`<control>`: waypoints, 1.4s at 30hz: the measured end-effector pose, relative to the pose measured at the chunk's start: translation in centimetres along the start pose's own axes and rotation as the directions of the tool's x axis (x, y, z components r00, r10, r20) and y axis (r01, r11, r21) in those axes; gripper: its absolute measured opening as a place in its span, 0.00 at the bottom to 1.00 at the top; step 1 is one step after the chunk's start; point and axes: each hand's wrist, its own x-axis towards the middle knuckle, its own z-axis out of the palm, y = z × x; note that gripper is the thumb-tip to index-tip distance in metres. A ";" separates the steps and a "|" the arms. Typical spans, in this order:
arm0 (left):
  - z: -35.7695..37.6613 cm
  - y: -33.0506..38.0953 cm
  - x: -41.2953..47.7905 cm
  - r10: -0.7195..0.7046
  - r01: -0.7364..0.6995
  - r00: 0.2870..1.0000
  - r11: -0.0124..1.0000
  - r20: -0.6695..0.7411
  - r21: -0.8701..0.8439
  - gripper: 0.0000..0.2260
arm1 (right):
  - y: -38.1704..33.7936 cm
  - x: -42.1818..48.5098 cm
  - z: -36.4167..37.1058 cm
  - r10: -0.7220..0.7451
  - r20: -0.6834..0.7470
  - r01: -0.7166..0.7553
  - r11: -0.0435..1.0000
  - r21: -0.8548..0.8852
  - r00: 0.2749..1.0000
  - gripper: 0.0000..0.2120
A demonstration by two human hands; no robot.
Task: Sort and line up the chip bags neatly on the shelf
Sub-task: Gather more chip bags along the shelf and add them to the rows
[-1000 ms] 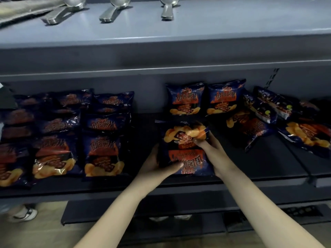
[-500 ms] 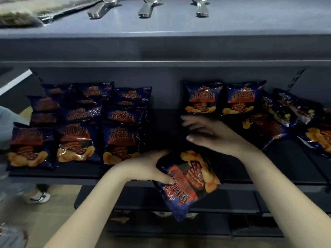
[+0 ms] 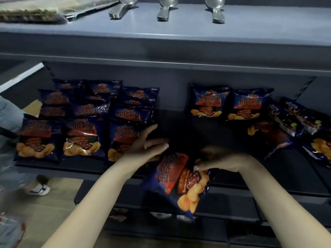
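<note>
You hold one chip bag [image 3: 179, 181] tilted, just off the near edge of the shelf [image 3: 179, 122]. Your right hand [image 3: 220, 160] pinches its upper right corner, and your left hand [image 3: 143, 147] lies straight-fingered against its upper left edge. You seem to be squaring it up. Next, set it in the bare gap mid-shelf, beside the tidy rows [image 3: 84, 138] on the left. To the right, jumbled bags [image 3: 286, 126] wait. Farther back two bags [image 3: 209, 102] stand upright, and spoons [image 3: 163, 9] lie on the upper shelf [image 3: 179, 33].
</note>
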 end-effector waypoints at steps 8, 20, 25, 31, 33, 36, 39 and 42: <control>2.0 -1.1 0.2 -0.026 0.013 0.997 0.981 -0.066 -0.192 0.34 | 3.9 2.5 -0.3 -0.204 -0.505 0.423 0.828 0.368 0.839 0.21; 4.6 -4.6 3.1 0.136 -0.094 0.981 0.957 -0.140 0.275 0.28 | 5.7 4.1 -0.2 -0.209 -0.491 0.408 0.846 0.343 0.846 0.22; 5.3 -6.0 4.1 0.203 -0.054 0.969 0.731 -0.141 0.680 0.30 | 5.6 6.1 -2.9 -0.071 -0.693 0.422 0.836 0.351 0.717 0.19; 6.2 -7.2 4.4 0.170 -0.059 0.985 0.474 -0.026 0.878 0.26 | 4.8 10.8 -3.7 -0.016 -0.746 0.359 0.883 0.302 0.666 0.20; 6.1 -7.2 4.3 0.159 -0.058 0.987 0.489 -0.023 0.871 0.26 | 3.7 12.5 -3.7 -0.001 -0.773 0.328 0.906 0.268 0.634 0.21; 6.2 -7.3 4.1 0.177 -0.081 0.984 0.495 -0.009 0.865 0.34 | 1.6 14.9 -3.9 0.027 -0.790 0.305 0.914 0.267 0.613 0.29; 6.2 -7.3 4.1 0.157 -0.078 0.988 0.524 -0.006 0.848 0.41 | -0.2 16.6 -4.0 0.046 -0.801 0.282 0.923 0.262 0.597 0.32; 6.2 -7.0 4.1 0.105 -0.055 0.994 0.533 -0.002 0.845 0.41 | -1.6 17.5 -4.0 0.022 -0.801 0.243 0.948 0.208 0.599 0.29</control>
